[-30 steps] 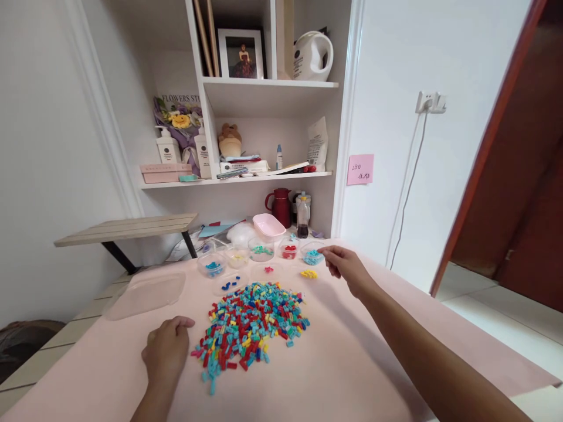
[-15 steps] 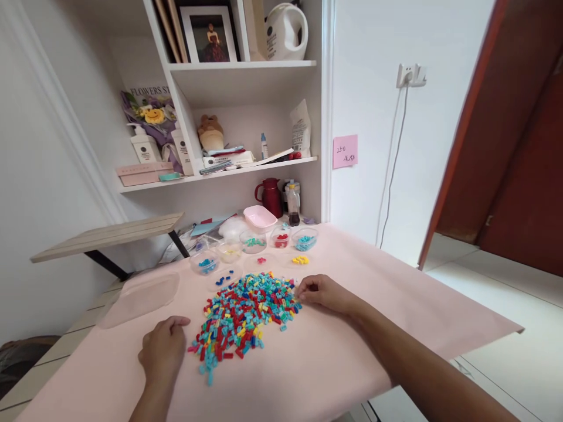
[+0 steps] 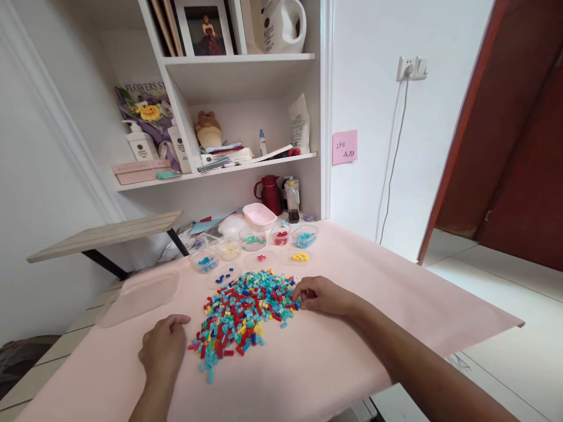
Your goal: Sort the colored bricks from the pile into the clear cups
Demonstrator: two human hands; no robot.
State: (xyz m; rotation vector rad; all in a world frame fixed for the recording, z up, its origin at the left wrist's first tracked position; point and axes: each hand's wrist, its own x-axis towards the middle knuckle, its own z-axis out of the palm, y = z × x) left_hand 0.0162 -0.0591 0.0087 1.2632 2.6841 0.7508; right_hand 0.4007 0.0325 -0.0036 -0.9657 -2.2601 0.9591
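A heap of small blue, red, yellow and teal beads (image 3: 244, 312) lies in the middle of the pink table (image 3: 352, 346). My right hand (image 3: 320, 295) rests at the heap's right edge, fingertips pinched together among the beads; what they pinch is too small to make out. My left hand (image 3: 163, 349) lies loosely curled on the table left of the heap, holding nothing visible. Behind the heap stand several small clear cups: blue beads (image 3: 204, 262), teal (image 3: 252, 239), red (image 3: 280, 235), light blue (image 3: 304, 237). Small loose groups of yellow (image 3: 300, 257) and dark blue (image 3: 226, 275) beads lie in front of them.
A clear plastic lid (image 3: 141, 294) lies at the table's left. A pink tub (image 3: 259, 215), red jug (image 3: 268, 194) and bottle (image 3: 291, 203) stand at the back below cluttered shelves (image 3: 229, 170). A wooden bench (image 3: 105, 236) is at left. The table's right edge drops to the floor beside a door (image 3: 519, 146).
My right hand drew back from the light-blue cup at the rear to the heap's right edge and closed its fingertips there. The left hand stayed put. The view shifted slightly.
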